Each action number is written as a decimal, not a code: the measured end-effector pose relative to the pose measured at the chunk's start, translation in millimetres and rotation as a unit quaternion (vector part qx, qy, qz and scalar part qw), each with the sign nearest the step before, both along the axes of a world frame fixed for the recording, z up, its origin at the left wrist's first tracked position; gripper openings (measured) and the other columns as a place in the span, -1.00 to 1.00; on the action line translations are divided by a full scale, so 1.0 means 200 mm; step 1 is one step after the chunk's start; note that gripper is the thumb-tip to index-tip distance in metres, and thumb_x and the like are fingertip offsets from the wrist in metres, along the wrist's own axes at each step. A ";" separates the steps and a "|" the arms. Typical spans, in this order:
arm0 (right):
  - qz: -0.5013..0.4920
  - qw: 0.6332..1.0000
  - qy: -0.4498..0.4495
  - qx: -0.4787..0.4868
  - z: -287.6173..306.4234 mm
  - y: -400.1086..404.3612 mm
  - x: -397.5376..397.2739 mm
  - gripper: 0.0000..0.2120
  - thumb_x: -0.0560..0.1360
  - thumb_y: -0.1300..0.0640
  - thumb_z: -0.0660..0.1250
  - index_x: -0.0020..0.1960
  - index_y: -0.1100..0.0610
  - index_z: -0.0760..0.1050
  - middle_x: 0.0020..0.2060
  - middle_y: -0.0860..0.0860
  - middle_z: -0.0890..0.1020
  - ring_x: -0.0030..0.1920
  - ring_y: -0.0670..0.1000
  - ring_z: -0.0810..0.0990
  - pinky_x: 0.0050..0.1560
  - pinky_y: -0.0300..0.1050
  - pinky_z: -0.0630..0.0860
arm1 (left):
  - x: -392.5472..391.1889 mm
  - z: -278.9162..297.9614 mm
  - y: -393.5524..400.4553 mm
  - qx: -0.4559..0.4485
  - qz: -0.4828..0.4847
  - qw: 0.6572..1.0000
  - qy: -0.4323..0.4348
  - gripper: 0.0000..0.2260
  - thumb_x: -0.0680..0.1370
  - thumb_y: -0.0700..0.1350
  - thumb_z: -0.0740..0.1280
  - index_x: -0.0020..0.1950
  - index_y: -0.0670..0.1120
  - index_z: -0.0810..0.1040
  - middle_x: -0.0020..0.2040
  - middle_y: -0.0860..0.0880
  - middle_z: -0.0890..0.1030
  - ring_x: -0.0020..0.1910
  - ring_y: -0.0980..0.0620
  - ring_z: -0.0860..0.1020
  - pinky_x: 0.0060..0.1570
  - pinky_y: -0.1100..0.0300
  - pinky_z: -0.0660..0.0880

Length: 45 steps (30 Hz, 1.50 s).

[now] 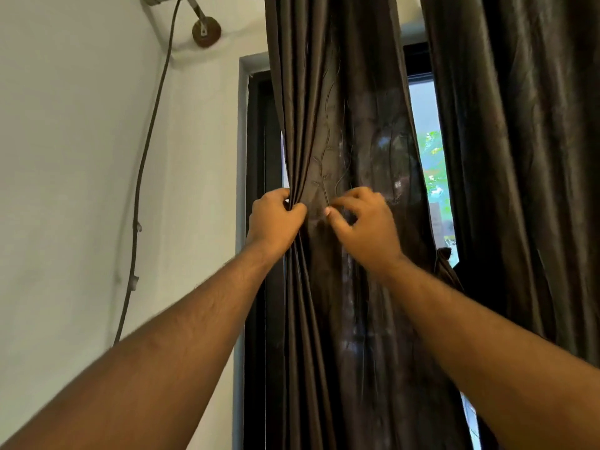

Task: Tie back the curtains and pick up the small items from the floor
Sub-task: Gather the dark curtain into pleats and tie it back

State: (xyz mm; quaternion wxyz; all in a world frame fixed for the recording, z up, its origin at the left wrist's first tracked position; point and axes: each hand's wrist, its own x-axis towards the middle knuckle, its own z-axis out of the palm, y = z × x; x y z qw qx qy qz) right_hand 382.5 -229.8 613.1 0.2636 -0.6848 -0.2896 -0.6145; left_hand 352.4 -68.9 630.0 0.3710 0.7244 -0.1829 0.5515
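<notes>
A dark brown curtain panel [337,102] with stitched vine lines hangs in front of a window, pinched in at mid height. My left hand [276,220] grips the gathered folds at the panel's left edge. My right hand [367,222] lies against the cloth just to the right, fingers curled with thumb and forefinger near each other; whether it pinches fabric I cannot tell. A second dark curtain panel [526,157] hangs to the right. No floor or small items are in view.
A white wall [71,157] fills the left, with a dark cable [143,164] running down it from a round mount [206,31]. A dark window frame [259,141] stands behind the curtain. Daylight and greenery [431,157] show between the panels.
</notes>
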 end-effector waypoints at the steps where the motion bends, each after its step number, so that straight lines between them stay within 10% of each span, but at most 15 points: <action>1: -0.055 0.997 -0.021 0.039 0.04 -0.06 0.00 -0.69 0.48 -0.10 0.29 0.06 0.06 0.64 0.01 0.02 0.55 0.05 0.07 0.49 0.07 0.07 0.46 | 0.01 0.00 -0.01 -0.002 -0.001 1.000 0.000 -0.77 0.52 -0.15 0.31 -0.35 -0.03 0.44 -0.42 0.03 0.48 -0.45 0.11 0.42 -0.39 0.25 0.32; 4: -0.179 0.977 -0.010 0.119 0.16 -0.23 -0.02 -0.73 0.47 -0.05 0.33 0.12 0.01 0.60 0.23 0.06 0.46 0.24 0.15 0.40 0.20 0.12 0.30 | 0.03 0.01 -0.04 -0.007 0.004 1.000 -0.012 -0.74 0.50 -0.13 0.30 -0.38 -0.07 0.37 -0.46 0.03 0.40 -0.49 0.10 0.35 -0.41 0.24 0.28; 7: -0.159 0.974 0.042 0.156 0.23 -0.36 -0.01 -0.52 0.46 0.05 0.38 0.36 0.00 0.41 0.39 0.11 0.32 0.34 0.21 0.37 0.26 0.20 0.36 | 0.04 0.04 -0.08 0.000 -0.016 1.000 -0.016 -0.87 0.53 -0.09 0.30 0.00 -0.13 0.52 -0.32 0.10 0.46 -0.37 0.10 0.48 -0.35 0.26 0.36; 11: 0.006 0.970 0.111 0.216 0.28 -0.38 0.00 -0.32 0.47 0.21 0.41 0.51 0.03 0.20 -0.01 0.02 0.58 -0.04 0.01 0.57 0.09 -0.13 0.47 | 0.05 0.13 -0.13 -0.021 -0.020 0.999 -0.038 -0.83 0.51 -0.04 0.32 0.03 -0.10 0.48 -0.27 0.05 0.53 -0.33 0.06 0.52 -0.38 0.23 0.43; 18: 0.118 0.964 0.103 0.214 0.31 -0.21 0.03 -0.82 0.49 0.26 0.30 0.01 0.14 0.64 -0.28 -0.06 0.64 -0.35 -0.23 0.56 -0.31 -0.35 0.48 | 0.06 0.22 -0.17 -0.030 -0.007 0.998 -0.047 -0.75 0.55 -0.11 0.28 -0.31 -0.04 0.34 -0.41 0.02 0.41 -0.48 0.11 0.34 -0.46 0.30 0.26; 21: 0.162 0.973 0.059 0.156 0.33 -0.03 0.00 -0.84 0.49 0.26 0.31 -0.03 0.19 0.66 -0.27 0.01 0.66 -0.28 -0.13 0.59 -0.15 -0.19 0.58 | 0.09 0.24 -0.14 -0.023 -0.039 0.998 -0.053 -0.81 0.54 -0.09 0.26 0.10 -0.11 0.55 -0.18 -0.07 0.62 -0.30 0.00 0.57 -0.25 0.12 0.58; 25: 0.165 0.983 0.041 0.067 0.39 0.22 -0.04 -0.79 0.47 0.28 0.27 -0.27 0.13 0.62 -0.40 -0.01 0.61 -0.35 -0.09 0.55 -0.27 -0.15 0.50 | 0.08 0.25 -0.06 -0.063 -0.092 0.989 -0.096 -0.52 0.53 -0.15 0.30 0.46 -0.04 0.40 0.06 0.03 0.65 -0.05 0.09 0.61 0.03 0.30 0.52; 31: 0.176 0.984 0.026 -0.024 0.55 0.59 -0.09 -0.84 0.46 0.34 0.29 -0.15 0.34 0.65 -0.23 0.19 0.70 -0.19 0.06 0.64 -0.11 -0.19 0.52 | 0.03 0.33 0.25 -0.149 -0.072 0.978 -0.131 -0.54 0.46 -0.13 0.24 0.37 -0.01 0.52 0.10 -0.10 0.67 0.09 -0.06 0.62 0.08 0.08 0.53; 36: 0.248 0.964 0.080 -0.047 0.64 0.89 -0.08 -0.79 0.44 0.24 0.26 -0.15 0.34 0.63 -0.22 0.25 0.68 -0.13 0.25 0.65 -0.02 0.16 0.59 | -0.04 0.35 0.53 -0.157 -0.109 0.971 -0.146 -0.62 0.45 -0.17 0.20 0.20 0.04 0.63 0.00 0.04 0.69 0.01 0.04 0.63 0.12 0.02 0.56; 42: 0.262 0.956 0.131 0.020 0.48 0.83 -0.04 -0.82 0.46 0.23 0.29 -0.07 0.17 0.67 -0.23 0.13 0.70 -0.19 0.09 0.68 -0.14 0.04 0.65 | -0.02 0.26 0.58 -0.083 -0.121 0.986 -0.080 -0.64 0.45 -0.13 0.30 0.23 0.07 0.59 -0.36 -0.04 0.60 -0.38 0.05 0.51 -0.09 -0.06 0.61; 45: 0.302 0.937 0.153 0.088 0.31 0.74 -0.04 -0.84 0.41 0.27 0.32 -0.07 0.15 0.64 -0.22 0.08 0.70 -0.16 0.09 0.69 -0.11 0.01 0.65 | 0.00 0.16 0.52 -0.060 -0.166 0.984 -0.023 -0.56 0.47 -0.18 0.32 0.36 -0.01 0.52 -0.05 -0.18 0.69 -0.26 0.12 0.61 0.04 0.08 0.61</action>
